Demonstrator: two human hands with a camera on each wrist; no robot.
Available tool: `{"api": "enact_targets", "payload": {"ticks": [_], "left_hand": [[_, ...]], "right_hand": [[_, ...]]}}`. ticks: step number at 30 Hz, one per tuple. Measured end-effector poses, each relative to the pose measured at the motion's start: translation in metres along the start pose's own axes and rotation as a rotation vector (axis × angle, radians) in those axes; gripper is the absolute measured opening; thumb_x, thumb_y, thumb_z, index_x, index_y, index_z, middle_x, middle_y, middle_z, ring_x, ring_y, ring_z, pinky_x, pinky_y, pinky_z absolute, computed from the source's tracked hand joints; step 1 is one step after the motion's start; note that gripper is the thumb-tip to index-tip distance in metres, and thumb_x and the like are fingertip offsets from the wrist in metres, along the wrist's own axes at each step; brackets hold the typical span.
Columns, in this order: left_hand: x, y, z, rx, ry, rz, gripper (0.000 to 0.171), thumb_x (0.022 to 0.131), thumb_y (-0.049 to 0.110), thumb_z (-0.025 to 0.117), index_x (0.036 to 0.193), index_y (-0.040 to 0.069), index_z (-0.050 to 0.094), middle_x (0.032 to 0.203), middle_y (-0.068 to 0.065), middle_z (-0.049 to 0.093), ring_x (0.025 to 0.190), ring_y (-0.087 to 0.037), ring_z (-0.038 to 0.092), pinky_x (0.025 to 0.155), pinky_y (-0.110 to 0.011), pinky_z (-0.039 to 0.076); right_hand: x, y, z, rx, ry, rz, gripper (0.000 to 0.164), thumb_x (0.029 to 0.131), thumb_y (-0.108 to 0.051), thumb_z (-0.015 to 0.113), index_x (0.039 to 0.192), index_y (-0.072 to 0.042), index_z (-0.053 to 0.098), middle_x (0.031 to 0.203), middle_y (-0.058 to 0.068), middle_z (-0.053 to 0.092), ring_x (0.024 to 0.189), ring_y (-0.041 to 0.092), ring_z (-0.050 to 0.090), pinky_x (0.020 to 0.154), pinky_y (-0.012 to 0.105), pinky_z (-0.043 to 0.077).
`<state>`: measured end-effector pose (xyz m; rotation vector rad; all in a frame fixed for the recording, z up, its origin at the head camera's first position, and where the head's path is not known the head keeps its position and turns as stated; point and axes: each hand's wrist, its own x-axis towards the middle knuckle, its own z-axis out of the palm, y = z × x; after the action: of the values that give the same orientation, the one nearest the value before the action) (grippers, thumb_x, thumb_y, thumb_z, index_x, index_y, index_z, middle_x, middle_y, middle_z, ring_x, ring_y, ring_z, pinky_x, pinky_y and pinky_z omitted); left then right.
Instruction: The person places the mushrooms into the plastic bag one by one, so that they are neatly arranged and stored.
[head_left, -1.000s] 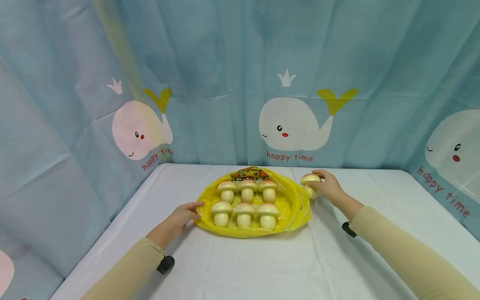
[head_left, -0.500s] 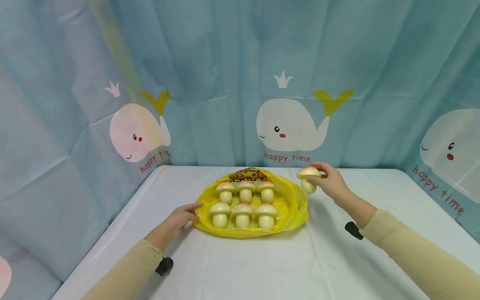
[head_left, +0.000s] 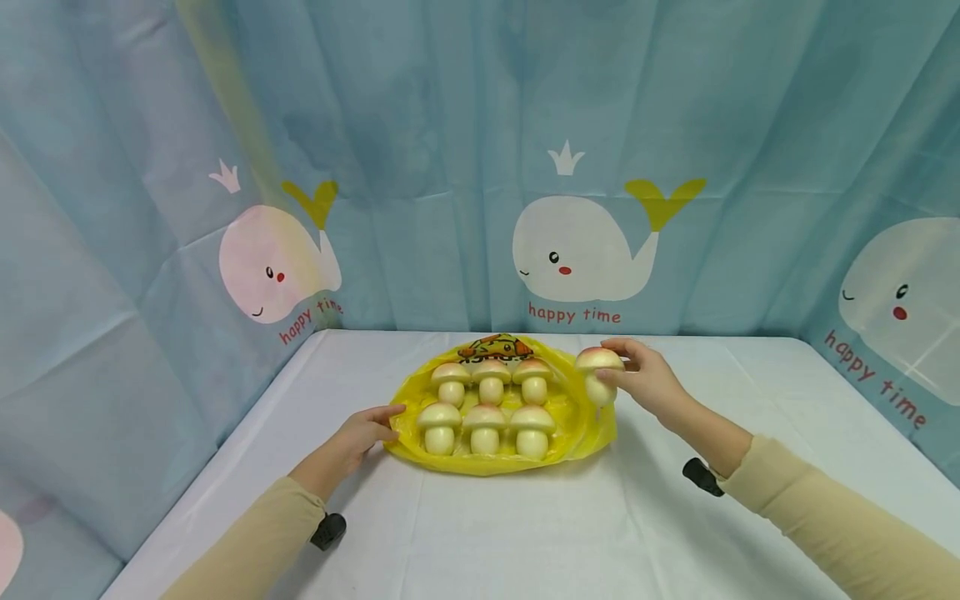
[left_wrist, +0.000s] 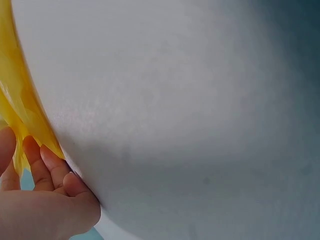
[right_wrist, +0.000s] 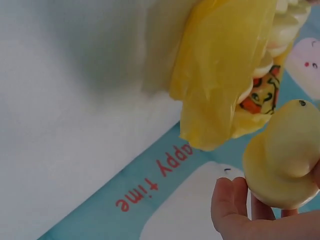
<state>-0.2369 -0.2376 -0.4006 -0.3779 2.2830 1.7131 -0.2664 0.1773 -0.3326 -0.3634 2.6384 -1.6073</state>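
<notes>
In the head view a yellow plastic bag [head_left: 573,429] lies spread open on the white table. Two rows of toy mushrooms [head_left: 486,421], with pale stems and pinkish caps, stand inside it. At the bag's left rim, my left hand [head_left: 356,437] pinches the edge between thumb and fingers; the left wrist view shows the yellow film [left_wrist: 25,95] running into those fingers. My right hand [head_left: 654,387] grips another toy mushroom [head_left: 597,360] by its cap, upright over the bag's right rim. Seen from the right wrist, this mushroom [right_wrist: 280,150] has its stem end toward the camera.
The white tablecloth [head_left: 510,533] stretches around the bag. Behind the table hangs a blue curtain [head_left: 435,167] printed with whales and lettering. A dark wrist-camera mount [head_left: 328,531] sits under the left wrist, another [head_left: 702,477] under the right.
My right hand has lifted the mushroom from beside the bag, then carried it left and lowered it over the right rim. The left hand stays at the left rim.
</notes>
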Motion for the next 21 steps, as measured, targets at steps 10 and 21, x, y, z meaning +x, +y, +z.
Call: {"api": "enact_targets", "payload": {"ticks": [10,21], "left_hand": [[0.002,0.000,-0.001,-0.001,-0.004,-0.004,0.056,0.090,-0.002,0.057,0.144,0.005,0.046,0.151,-0.028,0.025,0.141,-0.047,0.009,0.110,-0.061,0.009],[0.002,0.001,0.001,0.007,0.015,-0.015,0.055,0.092,-0.004,0.054,0.145,0.003,0.043,0.151,-0.028,0.027,0.141,-0.046,0.011,0.111,-0.060,0.009]], "right_hand": [[-0.001,0.005,0.024,-0.030,-0.028,-0.033,0.053,0.093,-0.020,0.067,0.137,0.001,0.047,0.133,0.020,0.052,0.117,0.035,0.047,0.092,0.043,0.046],[0.002,0.006,0.049,-0.181,0.019,-0.063,0.052,0.091,-0.013,0.068,0.137,0.002,0.049,0.134,0.025,0.050,0.122,0.043,0.042,0.101,0.056,0.036]]}}
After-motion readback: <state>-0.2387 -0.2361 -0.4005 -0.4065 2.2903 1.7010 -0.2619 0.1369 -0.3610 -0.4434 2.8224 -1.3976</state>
